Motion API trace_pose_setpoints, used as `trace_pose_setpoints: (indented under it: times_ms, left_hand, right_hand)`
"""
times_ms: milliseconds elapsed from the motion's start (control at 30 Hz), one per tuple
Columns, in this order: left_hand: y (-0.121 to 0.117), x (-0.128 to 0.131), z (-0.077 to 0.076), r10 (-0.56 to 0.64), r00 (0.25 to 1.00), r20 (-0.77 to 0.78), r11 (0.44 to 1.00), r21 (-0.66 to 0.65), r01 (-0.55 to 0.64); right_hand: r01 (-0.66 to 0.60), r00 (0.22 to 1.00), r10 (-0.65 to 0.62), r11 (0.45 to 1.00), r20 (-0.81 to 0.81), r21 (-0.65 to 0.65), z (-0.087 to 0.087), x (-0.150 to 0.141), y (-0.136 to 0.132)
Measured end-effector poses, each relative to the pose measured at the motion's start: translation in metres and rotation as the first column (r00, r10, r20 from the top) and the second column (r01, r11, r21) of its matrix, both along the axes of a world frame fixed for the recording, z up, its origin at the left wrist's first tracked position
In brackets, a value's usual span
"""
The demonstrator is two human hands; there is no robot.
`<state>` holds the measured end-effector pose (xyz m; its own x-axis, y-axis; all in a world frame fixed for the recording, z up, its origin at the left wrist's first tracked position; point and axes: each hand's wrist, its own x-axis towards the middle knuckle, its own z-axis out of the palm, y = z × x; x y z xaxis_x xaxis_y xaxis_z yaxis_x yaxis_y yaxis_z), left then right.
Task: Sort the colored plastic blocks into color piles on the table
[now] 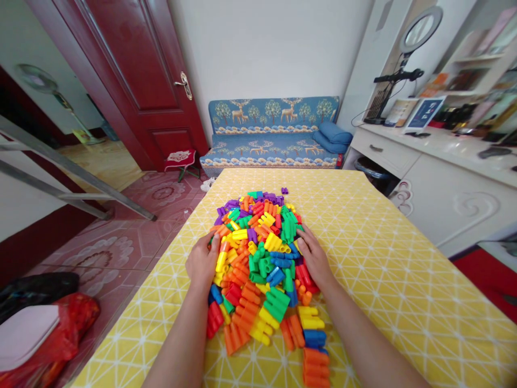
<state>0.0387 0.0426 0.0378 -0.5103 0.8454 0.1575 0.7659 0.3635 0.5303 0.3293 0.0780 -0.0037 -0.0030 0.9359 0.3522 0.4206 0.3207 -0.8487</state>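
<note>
A heap of plastic bullet-shaped building blocks (258, 264) in orange, yellow, green, blue, red and purple lies on the table. At its left edge my left hand (202, 260) rests against the blocks, thumb and fingers apart, near a yellow-and-orange block (222, 255). My right hand (315, 257) touches the right side of the heap, its fingers partly stretched beside green blocks (289, 223) and red ones (305, 274). Neither hand grips a block that I can make out. Close to me, an orange block (316, 368) and a blue one (314, 338) lie at the near end.
The table (388, 280) wears a yellow cloth with white lines. One purple block (285, 191) lies apart at the far side. Beyond stands a blue sofa (274, 141); a white dresser (444, 178) is on the right, a small stool (181, 160) and metal ladder (72, 167) on the left.
</note>
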Motion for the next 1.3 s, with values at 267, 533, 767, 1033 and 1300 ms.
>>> trace_pose_setpoints:
  times_ms: [267,533,767,1033,1300]
  left_hand:
    - [0.003,-0.003,-0.002,0.016,0.999,0.046,1.0,0.026,-0.017]
    - [0.004,-0.017,-0.006,-0.121,0.897,0.424,0.931,0.362,-0.045]
    - [0.001,-0.034,-0.009,-0.045,0.911,0.41,0.936,0.336,-0.106]
    - [0.003,-0.025,-0.01,-0.102,0.97,0.222,0.984,0.167,0.065]
    - [0.002,-0.017,-0.004,-0.165,0.966,0.199,0.976,0.175,0.131]
  right_hand:
    - [0.001,0.957,-0.062,0.977,0.283,0.213,0.034,-0.002,-0.004]
    - [-0.11,0.94,0.04,0.976,0.339,0.188,0.055,-0.03,-0.002]
    - [0.278,0.96,-0.259,0.932,-0.108,0.233,0.024,0.013,0.013]
    - [0.152,0.987,-0.154,0.987,0.043,0.055,0.004,-0.014,0.034]
    - [0.024,0.998,-0.024,1.0,-0.051,-0.006,0.02,-0.022,0.052]
